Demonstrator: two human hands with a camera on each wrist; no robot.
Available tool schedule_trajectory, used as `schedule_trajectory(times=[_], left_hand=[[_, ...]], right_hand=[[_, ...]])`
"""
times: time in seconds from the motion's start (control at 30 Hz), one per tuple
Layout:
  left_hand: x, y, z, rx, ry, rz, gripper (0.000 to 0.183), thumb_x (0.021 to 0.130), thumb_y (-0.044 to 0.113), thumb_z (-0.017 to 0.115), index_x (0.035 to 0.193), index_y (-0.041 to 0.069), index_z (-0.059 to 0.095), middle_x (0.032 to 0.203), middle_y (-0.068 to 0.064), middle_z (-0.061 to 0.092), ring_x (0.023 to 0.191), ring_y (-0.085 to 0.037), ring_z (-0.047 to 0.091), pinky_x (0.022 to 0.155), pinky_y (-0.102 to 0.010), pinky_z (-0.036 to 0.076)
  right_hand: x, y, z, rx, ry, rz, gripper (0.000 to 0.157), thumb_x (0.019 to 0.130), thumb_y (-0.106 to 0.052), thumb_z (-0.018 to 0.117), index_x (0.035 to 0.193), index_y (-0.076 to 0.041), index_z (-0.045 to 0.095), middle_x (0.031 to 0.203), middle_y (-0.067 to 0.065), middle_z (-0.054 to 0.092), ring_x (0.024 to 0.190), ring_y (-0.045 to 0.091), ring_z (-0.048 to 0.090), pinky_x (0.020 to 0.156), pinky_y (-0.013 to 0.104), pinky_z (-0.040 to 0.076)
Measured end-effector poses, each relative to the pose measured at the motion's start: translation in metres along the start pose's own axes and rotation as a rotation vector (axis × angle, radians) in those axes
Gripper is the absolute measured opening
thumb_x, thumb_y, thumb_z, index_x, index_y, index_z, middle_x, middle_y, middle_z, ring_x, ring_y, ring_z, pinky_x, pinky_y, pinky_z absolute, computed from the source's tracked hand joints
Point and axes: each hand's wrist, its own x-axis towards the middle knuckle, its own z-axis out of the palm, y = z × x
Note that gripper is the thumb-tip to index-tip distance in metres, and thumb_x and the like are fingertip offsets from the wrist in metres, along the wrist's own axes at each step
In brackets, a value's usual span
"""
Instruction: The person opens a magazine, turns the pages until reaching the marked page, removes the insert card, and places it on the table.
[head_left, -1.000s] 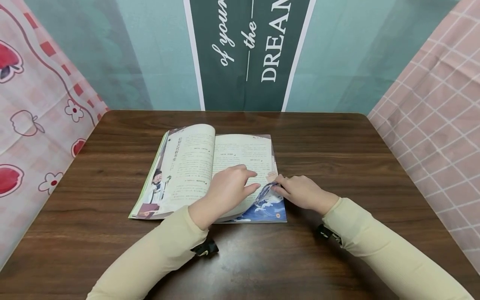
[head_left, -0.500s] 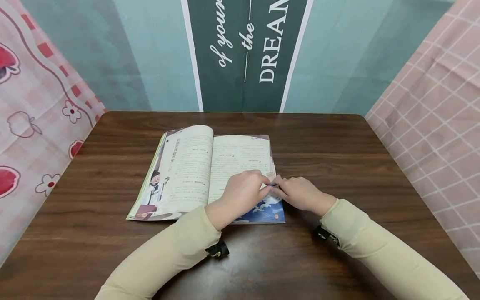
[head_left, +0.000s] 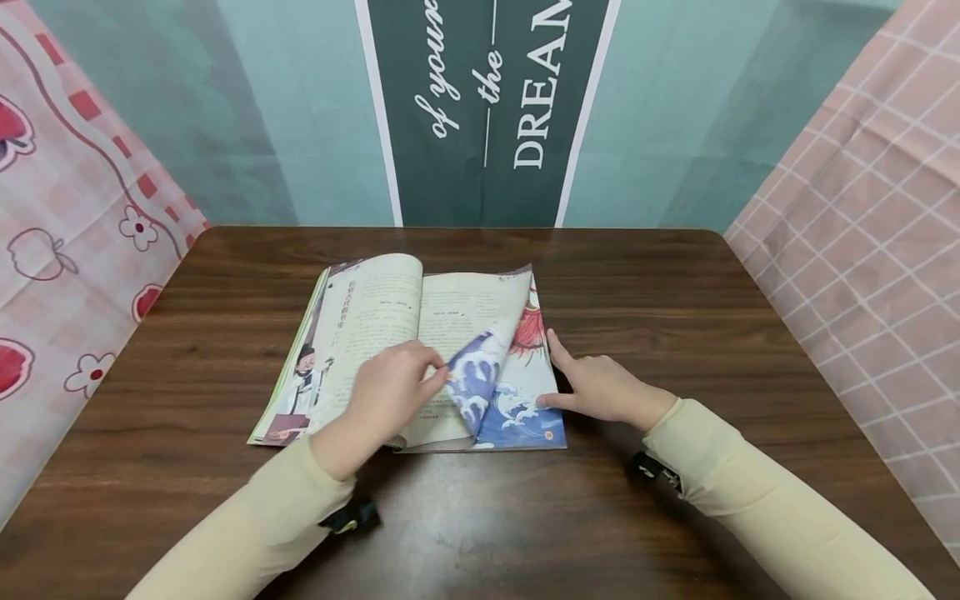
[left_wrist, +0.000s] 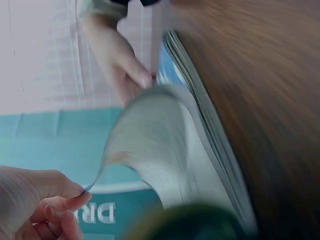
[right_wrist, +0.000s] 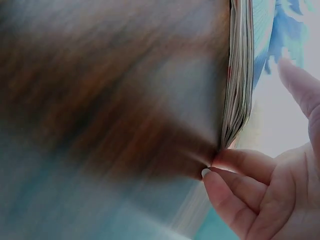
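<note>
Book (head_left: 435, 325), spread open on the bench (head_left: 660, 308), left of centre in the head view. Your left hand (head_left: 392, 387) is clamped on the corner of a lifted page (head_left: 474, 379), thumb to finger, the sheet curling over towards the left side. Your right hand (head_left: 600, 386) sits at the outer right edge: thumb and fingers apart, thumb over the wave picture, fingertips at the page edges. The two hands are well apart.

In the way: the lifted page covers part of the right-hand text, and your left hand blocks a bit of the left page. In the left wrist view a dark blurred shape (left_wrist: 190, 222) covers the bottom edge; can't tell what it is.

Around: fruit-print cloth (head_left: 82, 275) on your left, teal cloth (head_left: 315, 125) behind with a dark green lettered panel (head_left: 480, 192), pink grid cloth (head_left: 862, 208) on your right. Pale sleeves (head_left: 780, 492) on both arms, black wrist gear (head_left: 352, 515) under each cuff.
</note>
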Motion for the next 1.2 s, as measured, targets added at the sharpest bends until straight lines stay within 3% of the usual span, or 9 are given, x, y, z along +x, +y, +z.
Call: schedule_trajectory(times=[0.13,0.2,0.27,0.43,0.6,0.9,1.2], left_hand=[[-0.020,-0.029,-0.017,0.015,0.033,-0.069,0.004,0.079,0.016,0.070,0.078,0.014,0.071,0.062,0.006,0.051,0.053,-0.013,0.045,0.046,-0.031,0.036],[-0.029,-0.040,-0.027,0.036,0.049,-0.097,0.004,0.079,0.017,0.070,0.078,0.014,0.071,0.061,0.006,0.047,0.052,-0.012,0.043,0.045,-0.032,0.034],[-0.037,-0.048,-0.038,0.055,0.057,-0.124,0.004,0.080,0.017,0.070,0.079,0.013,0.071,0.061,0.006,0.046,0.051,-0.012,0.041,0.044,-0.031,0.032],[-0.054,-0.067,-0.058,0.105,0.038,-0.185,0.007,0.081,0.018,0.070,0.077,0.012,0.070,0.061,0.005,0.046,0.048,-0.012,0.038,0.041,-0.031,0.029],[-0.069,-0.085,-0.071,0.118,-0.078,-0.288,0.009,0.082,0.022,0.067,0.078,0.014,0.069,0.058,0.005,0.047,0.048,-0.012,0.042,0.041,-0.033,0.030],[-0.089,-0.108,-0.077,0.109,-0.199,-0.379,0.014,0.085,0.027,0.064,0.076,0.018,0.068,0.065,0.006,0.056,0.055,-0.013,0.044,0.044,-0.035,0.033],[-0.094,-0.124,-0.080,0.119,-0.235,-0.407,0.013,0.086,0.024,0.060,0.079,0.017,0.068,0.064,0.003,0.054,0.056,-0.015,0.044,0.045,-0.035,0.033]], right_hand=[[0.000,0.000,0.000,-0.026,-0.005,-0.032,0.092,0.080,-0.060,0.060,0.144,0.000,0.030,0.097,0.021,0.065,0.084,0.027,0.065,0.078,0.043,0.048],[0.000,0.000,0.000,-0.033,-0.010,-0.055,0.088,0.080,-0.059,0.061,0.141,-0.001,0.036,0.119,0.026,0.057,0.099,0.032,0.062,0.083,0.045,0.047],[-0.001,-0.001,0.000,-0.035,-0.010,-0.074,0.087,0.079,-0.059,0.062,0.140,-0.001,0.038,0.130,0.028,0.048,0.107,0.036,0.057,0.085,0.046,0.046],[-0.003,-0.002,0.000,-0.041,-0.004,-0.093,0.085,0.078,-0.057,0.065,0.139,-0.002,0.041,0.131,0.029,0.046,0.108,0.037,0.056,0.085,0.046,0.046],[-0.004,-0.002,0.001,-0.059,-0.018,-0.118,0.085,0.078,-0.058,0.064,0.138,-0.002,0.043,0.132,0.030,0.044,0.111,0.038,0.054,0.086,0.047,0.045],[-0.004,-0.010,0.005,-0.093,-0.070,-0.093,0.092,0.074,-0.063,0.064,0.139,-0.002,0.041,0.137,0.032,0.036,0.111,0.041,0.053,0.083,0.047,0.047],[-0.004,-0.013,0.005,-0.124,-0.078,-0.070,0.091,0.075,-0.062,0.064,0.138,0.000,0.041,0.138,0.031,0.036,0.114,0.042,0.050,0.082,0.047,0.047]])
